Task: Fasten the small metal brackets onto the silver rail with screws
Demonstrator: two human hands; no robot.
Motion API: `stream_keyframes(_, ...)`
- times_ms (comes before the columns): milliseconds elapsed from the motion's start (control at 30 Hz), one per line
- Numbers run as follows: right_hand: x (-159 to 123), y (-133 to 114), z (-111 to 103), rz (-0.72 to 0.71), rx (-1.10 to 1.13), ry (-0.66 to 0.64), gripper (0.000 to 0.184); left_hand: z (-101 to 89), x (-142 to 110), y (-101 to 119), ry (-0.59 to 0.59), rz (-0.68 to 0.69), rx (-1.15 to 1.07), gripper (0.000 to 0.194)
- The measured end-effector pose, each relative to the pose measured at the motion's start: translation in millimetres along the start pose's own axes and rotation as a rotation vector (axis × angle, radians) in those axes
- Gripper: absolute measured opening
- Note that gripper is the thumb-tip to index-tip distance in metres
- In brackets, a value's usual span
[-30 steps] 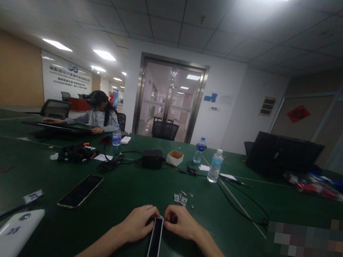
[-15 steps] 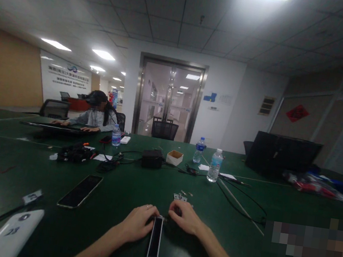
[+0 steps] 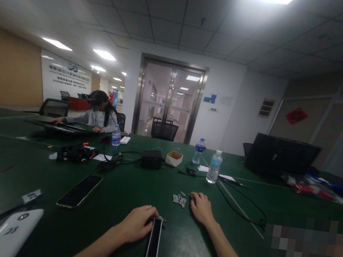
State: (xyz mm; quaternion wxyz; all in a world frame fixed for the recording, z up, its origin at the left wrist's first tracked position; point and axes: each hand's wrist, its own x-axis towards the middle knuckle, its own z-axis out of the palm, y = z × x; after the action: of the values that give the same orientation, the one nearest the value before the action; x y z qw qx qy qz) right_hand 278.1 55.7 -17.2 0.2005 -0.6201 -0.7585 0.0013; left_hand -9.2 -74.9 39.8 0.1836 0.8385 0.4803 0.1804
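My left hand (image 3: 139,222) is closed around the far end of a long, narrow device (image 3: 154,245) with a white rim and dark top, which lies on the green table pointing toward me. A small metal bit sticks out to the right of that end. Farther out, my right hand (image 3: 202,207) rests on the table, its fingertips pinched at a small metal piece (image 3: 190,195) they mostly cover. Just left of those fingers lies a silver metal hinge-like part (image 3: 179,200), with another small metal piece (image 3: 183,194) behind it.
A phone (image 3: 80,191) and a white device marked 28 (image 3: 12,231) lie on the left. Beyond stand water bottles (image 3: 214,167), a small open box (image 3: 174,158), a black box (image 3: 152,159) and cables. Across the table sits a person (image 3: 100,114); a monitor (image 3: 282,157) stands right.
My right hand has moved away from the device's far end, forward and right, to the small metal pieces, uncovering the hinge-like part. My left hand and the device have stayed in place.
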Motion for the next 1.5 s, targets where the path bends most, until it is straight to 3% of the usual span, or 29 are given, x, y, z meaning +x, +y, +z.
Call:
stream_keyframes(200,1.9,-1.1,0.9,0.019,-0.011,-0.01,0.04,-0.4,0.2,0.8,-0.01,-0.007,0.0,0.02)
stream_keyframes(567,5.3,2.1,-1.6,0.051,0.044,0.02,0.02,-0.9,0.4,0.2,-0.032,-0.012,-0.009,0.019)
stream_keyframes(900,5.2,2.2,-0.1,0.054,0.016,0.038,0.02,-0.3,0.6,-0.5,-0.02,-0.01,-0.02,0.02)
stream_keyframes(1067,3.8,1.6,1.4,-0.016,0.053,0.066,0.026,-2.0,-0.5,2.4,-0.02,-0.019,-0.013,0.019)
stream_keyframes(1200,2.6,-0.3,2.1,-0.093,0.04,0.014,0.031,-1.2,-0.1,1.6,-0.012,-0.007,-0.004,0.019)
stream_keyframes(1500,1.4,-7.1,-4.0,-0.066,0.047,0.045,0.019,3.0,1.7,-2.0,0.0,0.014,0.025,0.02)
